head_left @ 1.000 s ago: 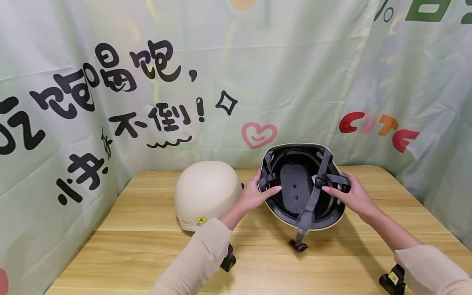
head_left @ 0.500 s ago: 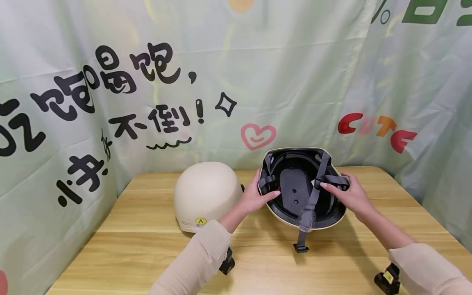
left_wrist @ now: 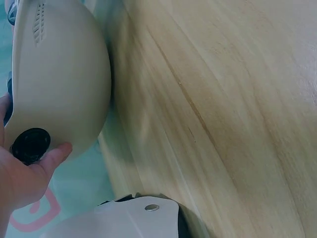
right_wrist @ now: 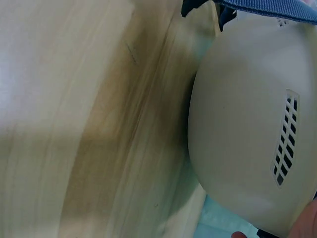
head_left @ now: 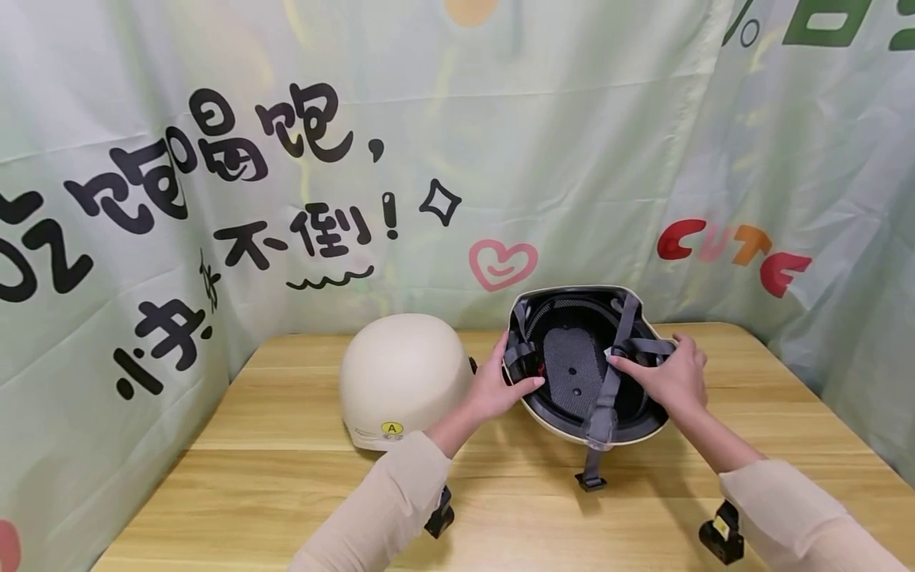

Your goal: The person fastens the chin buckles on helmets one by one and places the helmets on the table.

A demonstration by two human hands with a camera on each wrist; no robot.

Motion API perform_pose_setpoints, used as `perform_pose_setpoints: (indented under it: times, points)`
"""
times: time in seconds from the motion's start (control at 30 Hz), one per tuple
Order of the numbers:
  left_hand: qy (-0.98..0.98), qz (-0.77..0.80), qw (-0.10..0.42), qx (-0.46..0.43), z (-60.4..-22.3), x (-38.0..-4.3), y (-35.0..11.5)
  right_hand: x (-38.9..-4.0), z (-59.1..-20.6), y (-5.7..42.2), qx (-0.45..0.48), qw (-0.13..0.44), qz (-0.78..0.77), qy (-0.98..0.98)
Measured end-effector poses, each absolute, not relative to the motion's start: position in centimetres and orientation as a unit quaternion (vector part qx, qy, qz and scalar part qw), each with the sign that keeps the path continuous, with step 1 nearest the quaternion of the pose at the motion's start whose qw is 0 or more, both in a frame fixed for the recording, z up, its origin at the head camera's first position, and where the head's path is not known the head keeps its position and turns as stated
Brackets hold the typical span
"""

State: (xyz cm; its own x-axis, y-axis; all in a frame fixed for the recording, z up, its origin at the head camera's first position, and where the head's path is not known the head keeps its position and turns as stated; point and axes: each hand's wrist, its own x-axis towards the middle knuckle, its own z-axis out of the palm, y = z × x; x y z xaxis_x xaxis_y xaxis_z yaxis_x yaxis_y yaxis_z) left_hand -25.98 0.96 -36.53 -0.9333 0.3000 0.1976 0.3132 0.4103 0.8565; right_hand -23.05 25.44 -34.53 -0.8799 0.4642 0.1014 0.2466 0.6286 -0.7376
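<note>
A wooden table [head_left: 522, 524] with rounded far corners stood before a pale green cloth backdrop [head_left: 572, 159], printed with black Chinese characters, a pink smiling heart [head_left: 503, 264] and the word CUTE in coloured letters. On the table's left half, a cream standing helmet [head_left: 403, 381] rested dome up, a round yellow sticker [head_left: 391, 428] marked "A" low on its near side. The person's left forearm [head_left: 449, 433] crossed in front of its near right edge, hiding part of it. Beige sleeves [head_left: 379, 508] covered both arms.

Right of it, near the table's far edge, a tipped helmet [head_left: 572, 365] of the same cream colour turned its opening towards the person. Its interior was black with a dark grey centre pad. A grey strap [head_left: 608, 393] slanted across the opening and hung past the near rim, ending in a black buckle [head_left: 591, 481]. The shell carried a slotted vent [right_wrist: 286, 139] and a round black knob [left_wrist: 30, 146]. Whether it touched the table could not be told.

The left hand [head_left: 496, 389] gripped its left edge, thumb at the opening. The right hand [head_left: 675, 377] grasped its right edge, thumb reaching in over the strap.

Two helmets showed, two hands, and two black wrist cameras [head_left: 440, 512].
</note>
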Motion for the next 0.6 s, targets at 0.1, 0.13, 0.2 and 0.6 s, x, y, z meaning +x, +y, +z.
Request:
perform_pose_setpoints:
  times: [0.1,0.13,0.2,0.6]
  points:
    - [-0.843,-0.505,0.012,-0.183,-36.81,-25.98,1.0,-23.28,-34.52,25.42,-0.221,0.122,0.354,-0.901]
    - [-0.844,-0.505,0.012,-0.183,-36.89,-26.01,1.01,-23.33,-34.49,25.43,-0.222,0.119,0.35,-0.902]
    - [-0.844,-0.504,0.013,-0.184,-37.02,-25.99,1.0,-23.38,-34.51,25.47,-0.223,0.117,0.343,-0.905]
    - [-0.841,-0.507,0.008,-0.189,-37.14,-25.45,0.51,-23.21,-34.33,25.99,-0.21,0.12,0.33,-0.912]
